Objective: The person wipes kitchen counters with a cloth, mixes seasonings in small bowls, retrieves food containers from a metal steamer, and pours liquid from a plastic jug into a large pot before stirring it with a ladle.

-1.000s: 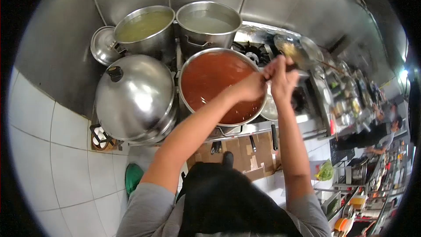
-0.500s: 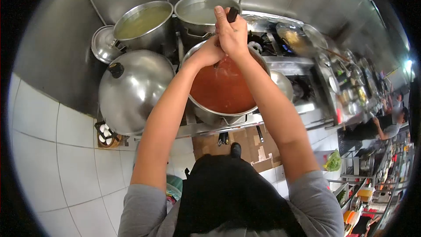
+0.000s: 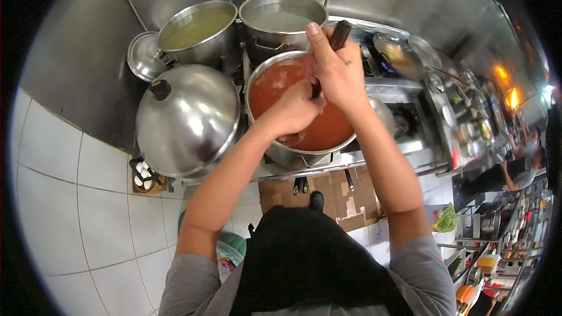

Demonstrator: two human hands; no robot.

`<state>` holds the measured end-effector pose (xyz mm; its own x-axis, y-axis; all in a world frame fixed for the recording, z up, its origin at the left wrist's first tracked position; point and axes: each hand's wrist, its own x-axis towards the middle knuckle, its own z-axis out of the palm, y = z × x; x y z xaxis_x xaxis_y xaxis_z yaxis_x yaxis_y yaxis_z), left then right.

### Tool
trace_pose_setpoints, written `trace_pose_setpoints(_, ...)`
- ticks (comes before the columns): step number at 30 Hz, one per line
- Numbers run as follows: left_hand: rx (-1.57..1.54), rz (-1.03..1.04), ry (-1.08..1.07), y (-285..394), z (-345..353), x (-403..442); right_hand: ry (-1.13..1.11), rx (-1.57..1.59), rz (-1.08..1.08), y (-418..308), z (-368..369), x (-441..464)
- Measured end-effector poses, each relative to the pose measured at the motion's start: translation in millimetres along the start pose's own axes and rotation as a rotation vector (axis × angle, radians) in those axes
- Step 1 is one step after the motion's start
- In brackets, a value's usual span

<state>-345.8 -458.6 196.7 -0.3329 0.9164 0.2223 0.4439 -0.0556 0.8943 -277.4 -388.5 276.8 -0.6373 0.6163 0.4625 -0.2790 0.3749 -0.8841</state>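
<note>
A large steel pot (image 3: 287,157) of red-orange sauce (image 3: 274,82) stands before me on the stove. Both my hands are closed around the dark handle of a long stirring tool (image 3: 341,34), which slants over the pot. My right hand (image 3: 341,73) grips it near the top, thumb pointing up along the handle. Lower down, just above the sauce, my left hand (image 3: 295,109) wraps the shaft. The tool's working end is hidden by my left hand and the sauce, so its kind does not show.
Behind stand a pot of yellowish liquid (image 3: 199,26) and a pot of paler liquid (image 3: 284,17). A big domed lid (image 3: 190,123) lies left, near a basket of eggs (image 3: 143,175). Pans (image 3: 392,55) line the right, where flames (image 3: 512,98) rise near another person (image 3: 518,172).
Both hands moved with the tool: the left came down toward the near side of the pot, the right shifted rightward. The handle leans more. Flames have appeared far right.
</note>
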Motion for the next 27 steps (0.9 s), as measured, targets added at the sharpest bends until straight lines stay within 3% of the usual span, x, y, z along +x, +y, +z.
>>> trace_pose_setpoints(5, -0.075, 0.064, -0.119, 15.0, 42.1, 16.8, 0.172, -0.053, 0.095, -6.2, -43.0, -13.8)
trace_pose_setpoints(7, -0.110, 0.130, -0.097, 23.0, 56.7, 24.3, 0.184, 0.061, 0.071, -1.6, -60.8, -16.3)
trace_pose_setpoints(9, -0.118, 0.058, -0.189, 24.9, 66.6, 36.8, 0.220, 0.139, 0.064, 0.9, -74.8, -15.2)
trace_pose_setpoints(12, -0.117, 0.095, -0.202, 13.5, 84.9, 57.8, 0.250, 0.098, 0.016, 5.2, -88.8, -11.2)
trace_pose_setpoints(16, -0.049, 0.081, -0.232, 15.6, 84.6, 75.8, 0.286, 0.100, -0.019, 17.3, -96.4, -1.9)
trace_pose_setpoints(21, -0.076, 0.245, -0.160, 2.6, 69.8, 90.5, 0.314, 0.087, -0.092, 42.6, -85.9, 10.5)
trace_pose_setpoints(23, -0.004, 0.214, -0.129, -6.5, 59.4, 94.4, 0.281, 0.185, -0.105, 55.5, -76.9, 15.4)
trace_pose_setpoints(27, -0.002, 0.198, -0.076, -25.9, 36.9, 87.5, 0.220, 0.081, -0.071, 84.0, -61.3, 22.0)
